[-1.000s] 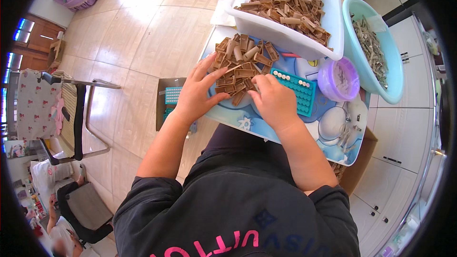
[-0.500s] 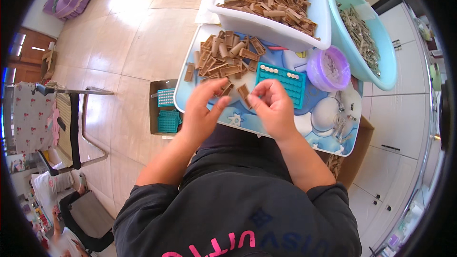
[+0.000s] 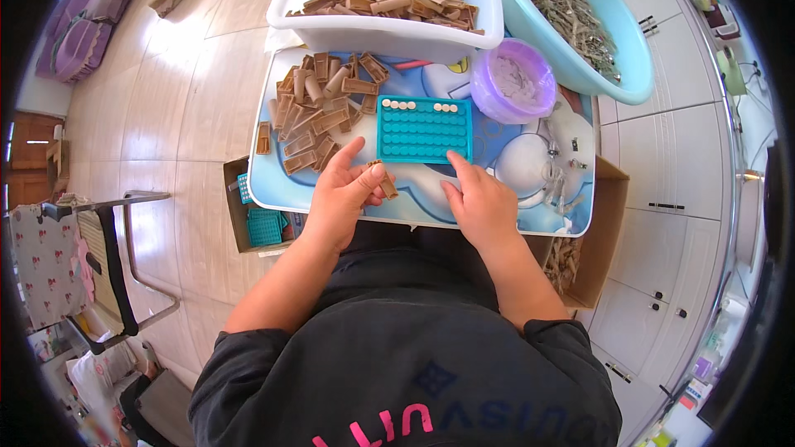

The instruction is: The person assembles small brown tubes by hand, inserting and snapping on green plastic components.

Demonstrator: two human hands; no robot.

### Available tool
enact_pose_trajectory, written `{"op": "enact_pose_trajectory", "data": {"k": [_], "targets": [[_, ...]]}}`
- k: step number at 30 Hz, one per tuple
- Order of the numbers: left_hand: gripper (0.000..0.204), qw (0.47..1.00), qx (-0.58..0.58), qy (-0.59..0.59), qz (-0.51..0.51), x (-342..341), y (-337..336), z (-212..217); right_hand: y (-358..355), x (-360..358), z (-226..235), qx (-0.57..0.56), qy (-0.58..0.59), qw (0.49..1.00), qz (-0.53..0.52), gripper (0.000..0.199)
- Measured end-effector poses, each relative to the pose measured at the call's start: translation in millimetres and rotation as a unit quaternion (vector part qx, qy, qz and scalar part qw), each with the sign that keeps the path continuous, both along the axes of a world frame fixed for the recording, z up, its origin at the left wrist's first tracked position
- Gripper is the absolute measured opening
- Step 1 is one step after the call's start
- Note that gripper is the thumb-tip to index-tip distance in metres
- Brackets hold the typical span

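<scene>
Between the thumb and fingers of my left hand [image 3: 341, 199] is a small brown plastic piece [image 3: 387, 188], hollow and trough-shaped. My right hand [image 3: 484, 205] holds nothing; its thumb and index finger are apart, the index fingertip at the near edge of a teal tray [image 3: 425, 151]. That tray has rows of round pockets, with several small white round pieces [image 3: 400, 105] in its far row. Left of the tray lies a loose pile of similar brown pieces [image 3: 319, 112].
Behind the pile stands a white tub [image 3: 385, 33] full of brown pieces. A purple bowl [image 3: 515, 108] and a light-blue basin [image 3: 617, 83] of metal parts are at the right. Thin metal parts [image 3: 556, 172] lie near the table's right edge. Cardboard boxes [image 3: 609, 219] flank the table.
My hands have moved apart. The right hand no longer holds a brown piece and now points at the tray; the left still grips one. The whole view has shifted.
</scene>
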State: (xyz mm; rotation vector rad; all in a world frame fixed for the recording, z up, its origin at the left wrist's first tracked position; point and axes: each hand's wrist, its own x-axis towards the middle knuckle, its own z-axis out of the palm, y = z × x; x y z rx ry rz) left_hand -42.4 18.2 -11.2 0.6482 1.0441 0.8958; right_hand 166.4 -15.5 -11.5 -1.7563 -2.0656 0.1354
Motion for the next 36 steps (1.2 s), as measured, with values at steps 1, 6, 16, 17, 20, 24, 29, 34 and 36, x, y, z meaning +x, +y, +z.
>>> {"op": "enact_pose_trajectory", "data": {"k": [1, 6, 16, 17, 20, 24, 29, 34, 36], "targets": [[0.051, 1.0, 0.001, 0.0, -0.003, 1, 1, 1, -1, 1, 0, 0.001, 0.0, 1.0, -0.003, 0.038], [0.056, 0.998, -0.037, 0.01, -0.058, 1, 4, 2, -8, 5, -6, 0.002, 0.015, 1.0, 0.015, 0.035], [0.054, 0.993, -0.034, 0.033, -0.109, -1, -16, 5, -34, 15, 2, -0.014, 0.043, 0.999, 0.016, 0.032], [0.055, 0.994, -0.029, 0.042, -0.093, 1, -17, 10, -35, 15, 3, -0.011, 0.049, 0.998, 0.021, 0.032], [0.051, 0.997, -0.007, 0.042, -0.059, 1, -20, 8, -34, 27, 5, 0.011, 0.065, 0.998, 0.0, 0.028], [0.029, 0.999, 0.012, 0.044, 0.001, -3, -19, 9, -33, 74, 14, 0.057, 0.073, 0.986, -0.142, 0.017], [0.023, 1.0, -0.009, -0.006, -0.024, 6, -15, 22, -22, 118, 17, 0.043, 0.089, 0.958, -0.269, 0.018], [0.024, 0.996, -0.021, -0.028, -0.081, 20, -17, 24, 6, 130, 11, -0.004, -0.034, 0.974, -0.223, 0.022], [0.025, 0.993, -0.022, -0.021, -0.117, 24, -17, 27, 11, 140, 15, 0.01, -0.003, 0.973, -0.232, 0.022]]}}
